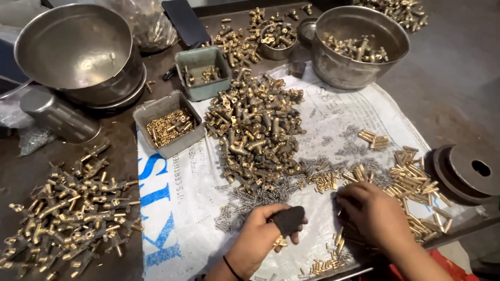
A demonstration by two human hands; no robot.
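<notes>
Left hand pinches a small brass piece, thumb capped dark, while right hand curls closed over brass pins, mid-assembly

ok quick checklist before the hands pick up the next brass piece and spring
1. Left hand has a brass part: ok, a small brass piece shows under its covered thumb.
2. Right hand free to pick: cannot tell, it lies palm down on the brass pins.
3. Springs within reach: ok, scattered just ahead of the left hand.
4. Brass fittings pile stocked: ok.
5. White sheet lies flat: ok.
</notes>
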